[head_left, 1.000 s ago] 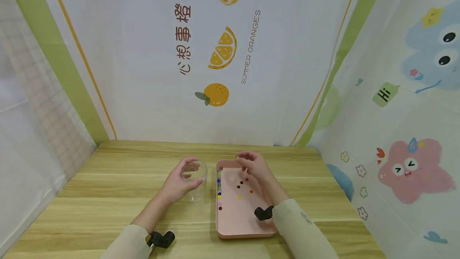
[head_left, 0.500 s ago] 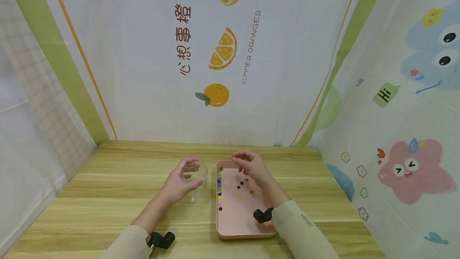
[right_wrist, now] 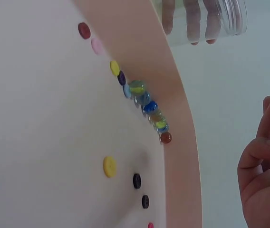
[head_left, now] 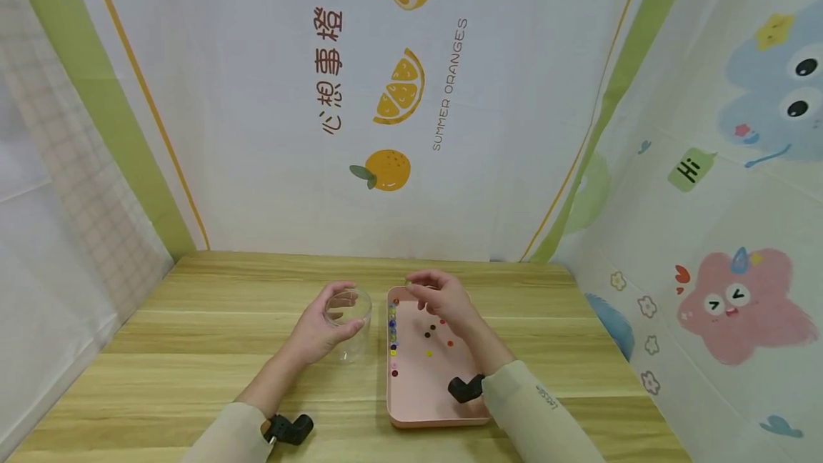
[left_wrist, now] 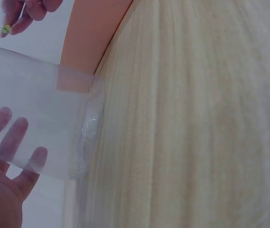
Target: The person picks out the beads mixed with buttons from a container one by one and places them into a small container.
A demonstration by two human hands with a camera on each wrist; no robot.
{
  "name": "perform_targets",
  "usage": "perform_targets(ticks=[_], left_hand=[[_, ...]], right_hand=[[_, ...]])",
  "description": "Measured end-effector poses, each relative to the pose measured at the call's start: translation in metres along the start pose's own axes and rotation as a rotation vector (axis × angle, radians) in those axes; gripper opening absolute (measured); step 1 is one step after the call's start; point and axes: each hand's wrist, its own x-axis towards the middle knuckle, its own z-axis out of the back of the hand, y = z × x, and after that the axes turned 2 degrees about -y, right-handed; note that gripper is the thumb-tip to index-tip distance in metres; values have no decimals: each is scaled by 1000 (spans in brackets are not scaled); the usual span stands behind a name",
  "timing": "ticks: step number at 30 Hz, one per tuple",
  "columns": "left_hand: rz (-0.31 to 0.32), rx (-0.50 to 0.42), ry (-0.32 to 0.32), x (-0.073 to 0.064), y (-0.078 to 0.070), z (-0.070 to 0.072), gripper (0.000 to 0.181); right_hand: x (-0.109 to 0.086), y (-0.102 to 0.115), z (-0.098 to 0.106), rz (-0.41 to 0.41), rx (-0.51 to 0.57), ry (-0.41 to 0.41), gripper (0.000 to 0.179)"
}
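The right hand (head_left: 444,300) pinches a marble (left_wrist: 5,30), fingertips together, near twelve o'clock of the tray (head_left: 418,400) — the jar (left_wrist: 59,114), upright, left hand (head_left: 318,331) curled round it, lies between eight and nine.

White cloth (head_left: 257,177) with printed oranges (head_left: 391,170) behind wood-grain table (head_left: 193,349)

Left sleeve of plain cream cloth (head_left: 230,434): 1, long, cuff ending on the forearm. Right sleeve of matching cream cloth (head_left: 534,413): 1, with small slanted dark lettering (head_left: 548,396), too small to read surely. Black angular left-wrist camera (head_left: 292,429): 1, blunt rounded end, small pale metallic-looking piece (head_left: 271,437) beside the cuff. Black elbow-shaped right-wrist camera (head_left: 464,389): 1, at the cuff's edge. Bare left hand (head_left: 324,324): 1. Bare right hand (head_left: 446,300): 1.
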Motion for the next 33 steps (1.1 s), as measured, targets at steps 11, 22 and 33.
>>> perform_targets(ticks=[11,22,33], left_hand=[[0,-17,2,0,-2,0,66],[4,-17,12,0,-1,0,66],[-1,-27,11,-1,0,1,67]], right_hand=[[0,11,-13,12,-12,63,34],[2,22,-31,68,25,121,29],[6,33,-44,67,45,139,30]])
